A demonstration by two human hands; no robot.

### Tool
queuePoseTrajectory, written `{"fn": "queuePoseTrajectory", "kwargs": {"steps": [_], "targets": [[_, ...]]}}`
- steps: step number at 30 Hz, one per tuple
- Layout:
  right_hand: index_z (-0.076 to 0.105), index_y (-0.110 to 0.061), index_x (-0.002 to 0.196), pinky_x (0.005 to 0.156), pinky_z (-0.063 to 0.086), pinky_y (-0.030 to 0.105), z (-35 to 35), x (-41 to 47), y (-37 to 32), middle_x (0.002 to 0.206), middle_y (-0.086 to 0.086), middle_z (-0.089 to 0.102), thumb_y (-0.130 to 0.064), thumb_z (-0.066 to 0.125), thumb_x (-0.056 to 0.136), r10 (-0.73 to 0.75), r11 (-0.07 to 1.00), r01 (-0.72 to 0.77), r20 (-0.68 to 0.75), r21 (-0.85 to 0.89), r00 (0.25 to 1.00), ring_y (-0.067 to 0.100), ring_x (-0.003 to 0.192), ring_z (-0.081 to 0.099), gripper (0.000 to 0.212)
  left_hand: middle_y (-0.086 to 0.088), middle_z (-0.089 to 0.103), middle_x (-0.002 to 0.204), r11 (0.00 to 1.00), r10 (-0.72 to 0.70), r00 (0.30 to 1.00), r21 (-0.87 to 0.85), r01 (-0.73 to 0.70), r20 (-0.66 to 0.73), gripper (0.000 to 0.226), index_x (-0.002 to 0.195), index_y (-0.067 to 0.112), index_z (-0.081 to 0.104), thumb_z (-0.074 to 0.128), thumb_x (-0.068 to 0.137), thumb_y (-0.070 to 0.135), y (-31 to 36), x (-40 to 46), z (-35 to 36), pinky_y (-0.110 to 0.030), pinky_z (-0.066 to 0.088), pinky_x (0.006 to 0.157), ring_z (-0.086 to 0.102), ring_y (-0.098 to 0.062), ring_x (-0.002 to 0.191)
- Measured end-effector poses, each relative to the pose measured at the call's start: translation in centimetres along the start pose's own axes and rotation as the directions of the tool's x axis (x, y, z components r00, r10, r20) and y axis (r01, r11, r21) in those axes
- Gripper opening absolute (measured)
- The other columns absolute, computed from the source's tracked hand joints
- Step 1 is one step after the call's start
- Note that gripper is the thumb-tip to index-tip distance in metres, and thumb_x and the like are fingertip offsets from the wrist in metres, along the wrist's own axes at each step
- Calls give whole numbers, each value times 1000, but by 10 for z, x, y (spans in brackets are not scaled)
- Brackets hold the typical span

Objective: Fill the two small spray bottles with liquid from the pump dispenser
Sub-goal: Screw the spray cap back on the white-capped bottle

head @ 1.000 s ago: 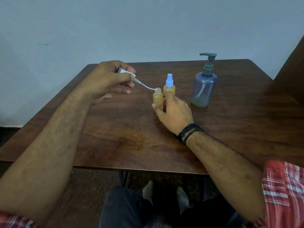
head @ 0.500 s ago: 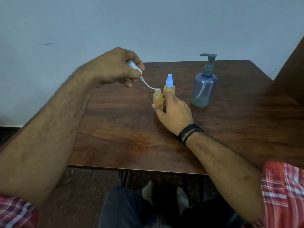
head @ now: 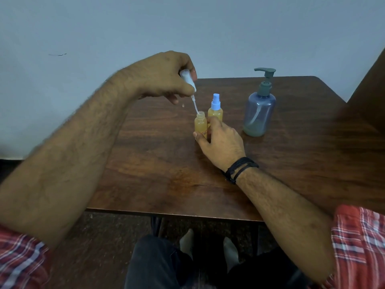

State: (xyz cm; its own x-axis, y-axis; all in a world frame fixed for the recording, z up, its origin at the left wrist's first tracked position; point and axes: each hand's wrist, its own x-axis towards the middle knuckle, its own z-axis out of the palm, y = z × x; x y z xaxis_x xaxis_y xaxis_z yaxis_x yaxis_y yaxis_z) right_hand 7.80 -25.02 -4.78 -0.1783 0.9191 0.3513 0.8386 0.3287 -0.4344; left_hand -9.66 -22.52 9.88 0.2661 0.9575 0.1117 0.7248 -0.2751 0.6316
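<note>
Near the frame's centre both small bottles look filled with amber liquid. The capped bottle (head: 215,110) is finished; touching its left side, the open bottle (head: 200,124) lacks its top. The left hand (head: 164,77) pinches the spray head (head: 188,79), its tube entering the neck, while the right hand (head: 221,142) has its grip closed round the bottle's base. The pump dispenser (head: 260,110) stands apart to the right. Bare bench (head: 158,163) lies all round, edges distant.

Both small spray bottles (head: 200,125) amber-yellow; capped one (head: 215,109) has light blue top. Pump dispenser (head: 259,112) translucent grey-blue, dark grey-green pump. Counter (head: 291,163) dark brown woodgrain. Sleeves (head: 358,247) red-white plaid. Wristband (head: 239,168) black.
</note>
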Motion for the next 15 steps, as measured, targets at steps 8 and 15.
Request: {"fn": "queuePoseTrajectory", "kwargs": {"steps": [8, 15], "targets": [[55, -16, 117, 78, 55, 47, 1, -1, -1, 104, 3, 67, -56, 54, 96, -1, 1000, 1, -24, 7, 1000, 31, 92, 66, 45, 1, 69, 105, 998, -20, 997, 64, 15, 73, 24, 107, 20, 68, 79, 85, 23, -16, 5, 34, -32, 64, 70, 72, -15, 90], [55, -13, 118, 78, 55, 47, 1, -1, -1, 104, 6, 68, -54, 55, 96, -14, 1000, 14, -31, 4, 999, 32, 92, 66, 46, 7, 67, 100, 984, 0, 996, 180, -15, 85, 28, 101, 18, 66, 81, 84, 34, -18, 10, 48, -36, 64, 69, 70, -14, 90]]}}
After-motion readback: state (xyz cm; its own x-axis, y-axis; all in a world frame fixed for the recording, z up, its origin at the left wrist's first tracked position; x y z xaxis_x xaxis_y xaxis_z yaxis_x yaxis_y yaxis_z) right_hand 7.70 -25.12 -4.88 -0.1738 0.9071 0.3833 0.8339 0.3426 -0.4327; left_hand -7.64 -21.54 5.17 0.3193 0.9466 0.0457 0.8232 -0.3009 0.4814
